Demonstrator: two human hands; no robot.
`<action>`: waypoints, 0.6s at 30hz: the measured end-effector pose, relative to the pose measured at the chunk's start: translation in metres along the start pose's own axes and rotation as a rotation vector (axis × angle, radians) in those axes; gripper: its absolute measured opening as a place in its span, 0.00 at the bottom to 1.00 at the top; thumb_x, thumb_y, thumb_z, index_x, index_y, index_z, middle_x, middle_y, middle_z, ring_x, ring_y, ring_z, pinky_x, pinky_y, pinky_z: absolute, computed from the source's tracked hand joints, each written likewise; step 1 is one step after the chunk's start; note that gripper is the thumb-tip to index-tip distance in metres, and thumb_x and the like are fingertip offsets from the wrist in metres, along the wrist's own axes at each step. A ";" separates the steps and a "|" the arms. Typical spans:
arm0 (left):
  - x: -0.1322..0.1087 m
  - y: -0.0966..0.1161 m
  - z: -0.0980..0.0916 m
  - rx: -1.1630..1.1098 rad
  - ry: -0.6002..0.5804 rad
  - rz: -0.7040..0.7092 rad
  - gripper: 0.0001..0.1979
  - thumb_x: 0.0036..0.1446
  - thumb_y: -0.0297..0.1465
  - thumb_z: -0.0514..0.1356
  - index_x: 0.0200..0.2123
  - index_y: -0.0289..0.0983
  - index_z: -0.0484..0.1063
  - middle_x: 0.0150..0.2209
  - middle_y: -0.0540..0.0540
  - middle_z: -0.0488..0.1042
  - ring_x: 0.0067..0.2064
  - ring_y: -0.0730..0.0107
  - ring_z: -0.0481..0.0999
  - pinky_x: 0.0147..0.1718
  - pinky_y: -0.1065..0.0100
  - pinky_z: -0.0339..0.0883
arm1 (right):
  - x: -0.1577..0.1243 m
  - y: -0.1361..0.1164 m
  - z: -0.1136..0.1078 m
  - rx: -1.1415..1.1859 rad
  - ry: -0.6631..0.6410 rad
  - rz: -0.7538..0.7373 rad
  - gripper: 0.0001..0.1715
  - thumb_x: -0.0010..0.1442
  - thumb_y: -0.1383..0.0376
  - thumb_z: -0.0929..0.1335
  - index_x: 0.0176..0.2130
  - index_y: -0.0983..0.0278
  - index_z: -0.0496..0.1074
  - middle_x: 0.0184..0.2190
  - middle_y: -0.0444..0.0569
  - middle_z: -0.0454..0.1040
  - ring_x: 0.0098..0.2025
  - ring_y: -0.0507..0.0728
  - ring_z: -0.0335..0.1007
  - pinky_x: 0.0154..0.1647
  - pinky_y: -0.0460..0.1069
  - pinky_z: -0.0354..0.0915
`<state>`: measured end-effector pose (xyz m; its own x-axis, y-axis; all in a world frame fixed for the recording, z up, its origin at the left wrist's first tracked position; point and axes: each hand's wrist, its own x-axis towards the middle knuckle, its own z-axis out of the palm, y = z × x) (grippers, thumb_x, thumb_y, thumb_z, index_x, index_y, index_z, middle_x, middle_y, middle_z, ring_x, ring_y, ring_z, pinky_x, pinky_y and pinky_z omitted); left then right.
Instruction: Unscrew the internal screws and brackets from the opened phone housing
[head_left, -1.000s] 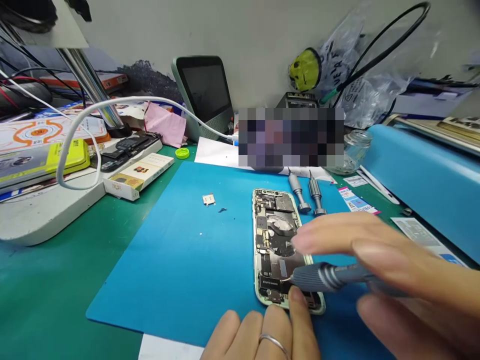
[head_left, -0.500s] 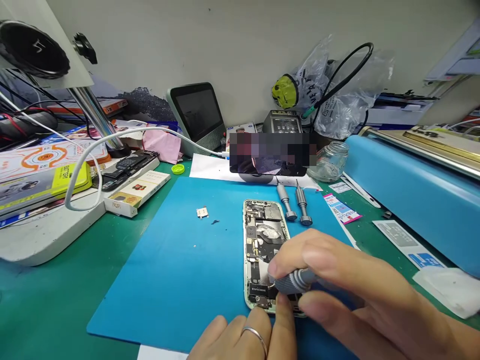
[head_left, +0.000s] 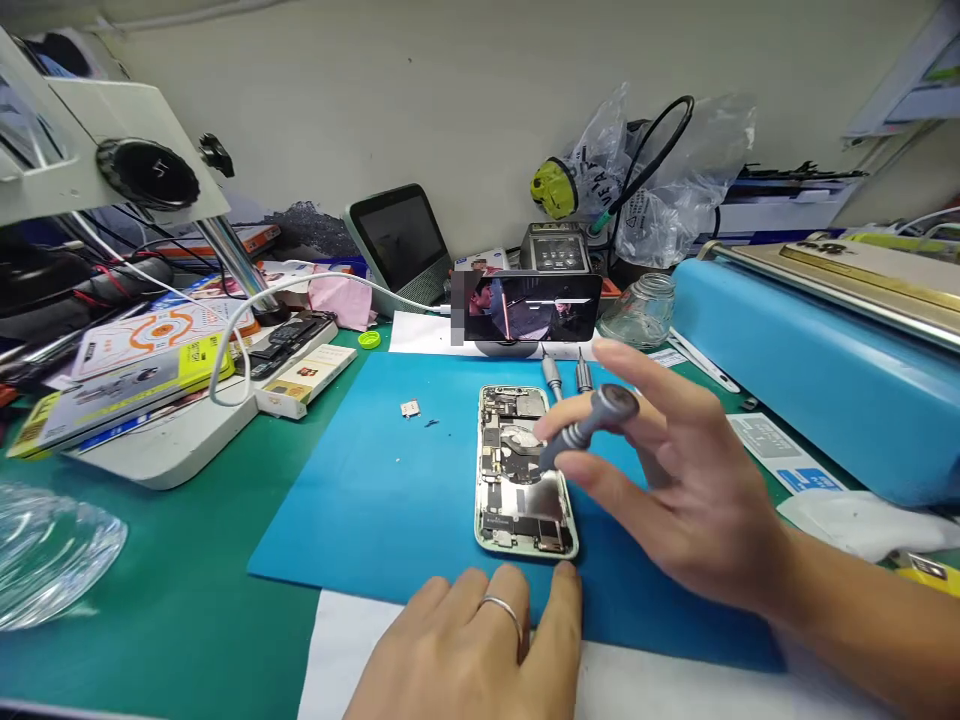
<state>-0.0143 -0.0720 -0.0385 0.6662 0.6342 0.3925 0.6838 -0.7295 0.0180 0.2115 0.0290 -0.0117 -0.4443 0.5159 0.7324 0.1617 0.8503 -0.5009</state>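
An opened smartphone (head_left: pixel 536 505) lies face up on the blue mat (head_left: pixel 360 500), its inner boards and metal parts bare. My right hand (head_left: pixel 690 480) holds a grey precision screwdriver (head_left: pixel 581 430) between thumb and fingers, tilted above the phone's upper right part. The screwdriver's tip is hard to make out. My left hand (head_left: pixel 480 640) rests palm down below the phone, fingers apart, the index fingertip at its bottom edge. Left of the phone lie a small metal part (head_left: pixel 410 408) and a tiny dark piece (head_left: pixel 431 423).
Two more screwdrivers (head_left: pixel 552 374) lie beyond the phone. A propped phone (head_left: pixel 540 306) plays a video at the back. A glass jar (head_left: pixel 645 308) and a long blue machine (head_left: pixel 795 370) stand right. At left are a microscope stand (head_left: pixel 176 460), boxes and a clear dish (head_left: pixel 56 555).
My right hand has lifted the screwdriver from the phone's lower end up and away. My left index finger has drawn back to the phone's bottom edge. The view has shifted.
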 end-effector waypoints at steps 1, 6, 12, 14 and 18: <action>0.002 0.000 -0.003 -0.032 0.023 -0.003 0.27 0.82 0.48 0.47 0.69 0.37 0.69 0.33 0.50 0.79 0.26 0.64 0.79 0.22 0.62 0.70 | 0.001 0.004 -0.001 -0.034 0.031 0.011 0.45 0.77 0.69 0.72 0.81 0.42 0.57 0.53 0.45 0.83 0.52 0.55 0.86 0.59 0.50 0.83; 0.022 0.017 -0.013 -0.163 0.182 -0.215 0.13 0.75 0.43 0.63 0.54 0.43 0.79 0.37 0.50 0.82 0.34 0.58 0.84 0.26 0.57 0.75 | 0.007 0.019 -0.004 -0.145 0.115 0.021 0.37 0.77 0.64 0.73 0.77 0.47 0.63 0.52 0.46 0.85 0.50 0.57 0.86 0.57 0.55 0.84; 0.019 0.032 -0.003 -0.242 0.361 -0.326 0.09 0.77 0.33 0.57 0.51 0.42 0.79 0.46 0.45 0.81 0.45 0.62 0.83 0.43 0.61 0.79 | 0.012 0.034 -0.008 -0.267 0.209 0.060 0.30 0.77 0.60 0.72 0.73 0.53 0.68 0.50 0.49 0.85 0.46 0.61 0.85 0.55 0.59 0.84; 0.006 0.027 -0.004 -0.239 0.372 -0.325 0.08 0.77 0.33 0.59 0.53 0.42 0.78 0.47 0.45 0.81 0.47 0.64 0.81 0.46 0.61 0.79 | 0.013 0.039 -0.012 -0.305 0.243 0.076 0.30 0.77 0.58 0.72 0.73 0.53 0.69 0.49 0.50 0.85 0.46 0.62 0.85 0.57 0.61 0.83; -0.018 0.001 -0.011 -0.165 0.301 -0.404 0.10 0.76 0.36 0.64 0.54 0.40 0.78 0.49 0.46 0.80 0.49 0.63 0.81 0.49 0.57 0.80 | 0.017 0.050 -0.021 -0.362 0.279 0.109 0.30 0.78 0.52 0.71 0.72 0.58 0.70 0.51 0.54 0.84 0.48 0.62 0.84 0.57 0.64 0.82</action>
<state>-0.0290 -0.0875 -0.0355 0.2281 0.7887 0.5709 0.7963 -0.4885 0.3568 0.2303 0.0819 -0.0149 -0.1614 0.5703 0.8054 0.5133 0.7455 -0.4250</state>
